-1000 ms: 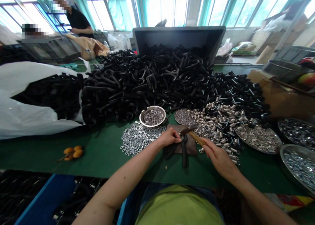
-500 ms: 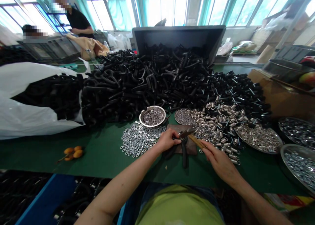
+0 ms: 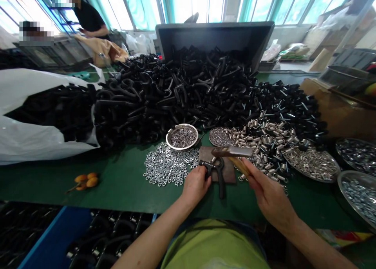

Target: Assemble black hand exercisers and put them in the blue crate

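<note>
My left hand [image 3: 196, 186] is closed around one handle of a black plastic clamp [image 3: 219, 171]. The clamp lies on a flat metal plate [image 3: 228, 175], its other handle reaching past the plate's front edge. Held in my right hand [image 3: 268, 192] is a hammer [image 3: 232, 151] with a wooden handle, and its head is raised above the plate. A small metal pin seems to stick up at the clamp's joint. Just left of the plate lies a spread of small metal nuts [image 3: 167, 165], behind which stands a steel bowl [image 3: 182, 137] of rivets.
Black plastic parts [image 3: 176, 92] heap up before a tipped grey bin [image 3: 214, 33]. Metal springs [image 3: 264, 139] and a dish of pins [image 3: 313, 163] lie right. A white bag [image 3: 44, 139] and orange fruits [image 3: 86, 180] are left. A blue crate [image 3: 44, 237] stands below. A person [image 3: 91, 20] stands beyond.
The hammer has lifted off the clamp and swung up. My left hand has shifted down from the clamp's joint to a handle, and the clamp's two handles now show spread apart.
</note>
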`<state>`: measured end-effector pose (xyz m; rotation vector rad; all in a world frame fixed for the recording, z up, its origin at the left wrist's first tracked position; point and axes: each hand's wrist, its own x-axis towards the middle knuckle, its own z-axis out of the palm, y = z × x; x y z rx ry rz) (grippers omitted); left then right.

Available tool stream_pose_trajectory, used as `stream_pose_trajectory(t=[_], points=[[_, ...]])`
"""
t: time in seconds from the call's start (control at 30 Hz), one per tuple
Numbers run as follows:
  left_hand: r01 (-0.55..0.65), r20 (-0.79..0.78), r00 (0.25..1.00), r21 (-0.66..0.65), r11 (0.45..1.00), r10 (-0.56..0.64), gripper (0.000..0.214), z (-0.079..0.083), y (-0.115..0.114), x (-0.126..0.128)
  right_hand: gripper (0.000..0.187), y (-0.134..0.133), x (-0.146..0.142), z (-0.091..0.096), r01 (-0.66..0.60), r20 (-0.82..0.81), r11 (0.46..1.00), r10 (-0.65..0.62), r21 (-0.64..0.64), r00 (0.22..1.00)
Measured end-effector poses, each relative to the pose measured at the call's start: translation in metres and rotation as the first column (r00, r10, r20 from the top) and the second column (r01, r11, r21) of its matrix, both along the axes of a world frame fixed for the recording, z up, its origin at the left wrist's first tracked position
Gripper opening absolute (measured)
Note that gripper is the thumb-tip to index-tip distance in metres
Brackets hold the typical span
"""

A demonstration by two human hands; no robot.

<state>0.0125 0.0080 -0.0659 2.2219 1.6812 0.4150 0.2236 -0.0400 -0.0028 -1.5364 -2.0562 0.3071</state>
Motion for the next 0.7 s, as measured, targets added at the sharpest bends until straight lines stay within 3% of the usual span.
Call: stream_pose_trajectory(t=[0.07, 0.2, 0.37, 0.5, 0.7], points=[[-0.002, 0.008, 1.0, -0.002, 1.0, 0.002, 0.012, 0.0, 0.001, 0.0, 0.049, -0.001, 0.0, -0.004, 0.008, 0.065, 1.0, -0.009, 0.006, 0.998], [0.011, 0.007, 1.0, -0.01, 1.0, -0.011, 0.011, -0.001, 0.001, 0.0, 0.046, 0.009, 0.0, -0.01, -0.039, 0.237, 0.985, 0.079, -0.168, 0.968], [0.008, 0.018, 1.0, -0.023, 1.0, -0.007, 0.011, 0.0, 0.003, 0.001, 0.048, 0.036, 0.004, -0.006, 0.083, 0.106, 0.996, -0.085, 0.021, 0.991], [-0.012, 0.017, 1.0, -0.051, 0.999, 0.013, 0.008, 0.001, 0.005, 0.001, 0.044, 0.048, 0.01, -0.01, 0.068, 0.293, 0.984, -0.017, -0.165, 0.956], [0.01, 0.035, 0.999, -0.023, 1.0, -0.009, 0.01, 0.001, 0.006, 0.0, 0.049, 0.042, 0.007, -0.011, 0.084, 0.154, 0.996, -0.089, 0.036, 0.984]])
